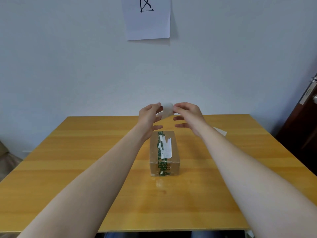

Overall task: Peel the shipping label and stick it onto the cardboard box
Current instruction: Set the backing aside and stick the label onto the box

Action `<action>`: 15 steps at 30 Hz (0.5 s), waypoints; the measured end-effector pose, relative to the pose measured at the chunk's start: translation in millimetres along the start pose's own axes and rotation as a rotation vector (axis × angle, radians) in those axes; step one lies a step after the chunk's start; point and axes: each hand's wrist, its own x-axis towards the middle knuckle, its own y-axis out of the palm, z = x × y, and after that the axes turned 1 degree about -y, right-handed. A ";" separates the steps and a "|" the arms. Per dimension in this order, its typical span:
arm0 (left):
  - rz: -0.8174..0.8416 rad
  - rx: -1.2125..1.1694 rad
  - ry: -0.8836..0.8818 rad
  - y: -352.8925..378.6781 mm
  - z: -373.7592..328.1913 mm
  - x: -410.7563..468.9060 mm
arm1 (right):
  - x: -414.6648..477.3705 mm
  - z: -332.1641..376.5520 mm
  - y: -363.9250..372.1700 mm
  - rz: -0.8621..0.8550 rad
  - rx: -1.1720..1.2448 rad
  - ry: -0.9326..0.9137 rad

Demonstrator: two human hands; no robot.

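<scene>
A small white curled shipping label (pixel 167 109) is held in the air between both hands, above and just beyond the far end of the brown cardboard box (pixel 164 152). Its left edge is pinched by the thumb and forefinger of the left hand (pixel 150 115), and its right edge by the thumb and forefinger of the right hand (pixel 187 115). The remaining fingers (pixel 179 125) of each hand are spread loosely below the label, apart from it and from the box.

The box is laid lengthwise near the middle of the light wooden table (pixel 68 169). Green-printed tape runs along its top and down its near face, with a torn white patch just beside the tape. Bare tabletop is seen to the left, to the right and in front of the box. A pale scrap of paper (pixel 220 131) lies near the far right edge, partly hidden by the right forearm. Beyond the far edge, a white sheet with a black mark (pixel 148 23) is hung on the pale wall, and a dark door (pixel 305 126) is seen at the right
</scene>
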 end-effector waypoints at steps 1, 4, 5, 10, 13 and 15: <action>0.015 0.018 0.005 -0.4 0.1 -0.8 | -0.7 2.1 5.7 0.030 -0.033 -0.025; 0.054 0.060 0.016 -2.6 -0.3 -5.3 | -3.1 4.4 19.7 0.062 -0.158 -0.085; 0.063 0.071 0.016 -2.7 -0.2 -6.3 | -3.7 3.9 22.8 0.055 -0.181 -0.101; 0.112 0.125 0.018 -8.3 -1.1 -9.2 | 0.1 2.3 28.7 -0.019 -0.144 -0.101; 0.080 0.122 -0.003 -14.2 0.6 -9.7 | 3.9 0.8 24.1 -0.080 -0.106 -0.039; 0.043 0.107 -0.026 -18.2 6.1 -8.9 | 4.3 -2.2 21.2 -0.097 -0.079 0.006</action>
